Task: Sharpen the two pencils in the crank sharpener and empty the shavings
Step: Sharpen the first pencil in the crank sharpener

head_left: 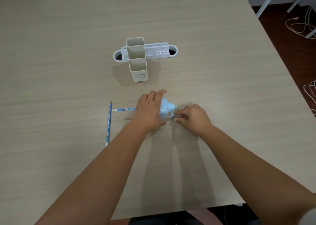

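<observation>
A light blue crank sharpener (165,108) stands on the table in the middle of the head view. My left hand (149,110) lies over its left side and grips its body. One blue patterned pencil (124,109) lies level and runs under my left hand toward the sharpener; its far end is hidden. A second blue pencil (109,123) lies loose on the table to the left, its sharp tip pointing away from me. My right hand (193,117) pinches the crank handle (174,116) at the sharpener's right side.
A beige divided pen holder (138,74) stands beyond the sharpener, with a pale blue organiser tray (172,50) behind it. The table's right edge (280,67) runs diagonally, with cables on the dark floor past it. The near edge is by my forearms.
</observation>
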